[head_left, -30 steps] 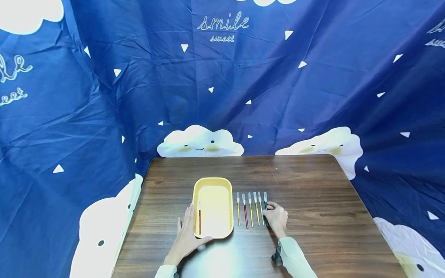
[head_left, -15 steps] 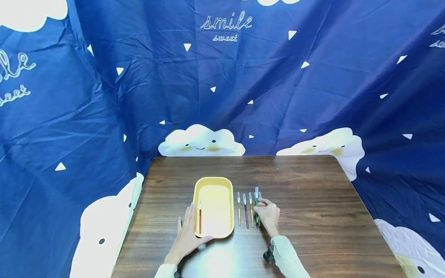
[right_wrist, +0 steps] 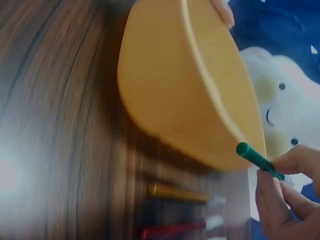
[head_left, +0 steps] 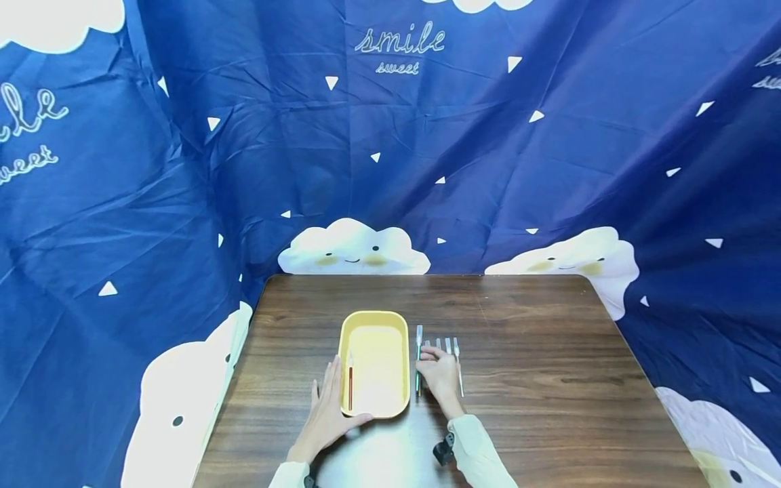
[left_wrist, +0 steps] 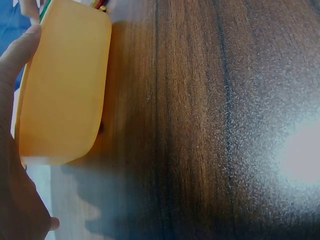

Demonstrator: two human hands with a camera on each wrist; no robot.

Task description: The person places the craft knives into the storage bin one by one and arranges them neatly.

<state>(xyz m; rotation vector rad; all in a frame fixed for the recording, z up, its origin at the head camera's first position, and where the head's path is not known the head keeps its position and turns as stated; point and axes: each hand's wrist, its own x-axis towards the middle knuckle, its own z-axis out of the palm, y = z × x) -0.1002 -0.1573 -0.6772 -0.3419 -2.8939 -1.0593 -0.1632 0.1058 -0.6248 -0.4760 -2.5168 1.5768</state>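
My right hand point(head_left: 442, 377) pinches a green-handled craft knife point(right_wrist: 254, 157) with a clear cap, raised just right of a yellow tray point(head_left: 374, 314). In the right wrist view its handle end points towards the tray rim. My left hand point(head_left: 326, 413) rests along the tray's left side and near corner, fingers straight and thumb spread on the rim. Inside the tray, near its left wall, lies a red-handled craft knife point(head_left: 350, 390). A gold craft knife point(right_wrist: 177, 193) and a red craft knife point(right_wrist: 172, 229) lie on the table below my right hand.
More capped craft knives stand in a row right of the tray, partly covered by my right hand; a silver one point(head_left: 460, 379) is rightmost. The wooden table point(head_left: 549, 352) ends at a blue curtain point(head_left: 390, 135) with cloud prints.
My right hand has taken the green craft knife from the right end of the row and carried it left, over the other knives, towards the tray. The left hand stays put.
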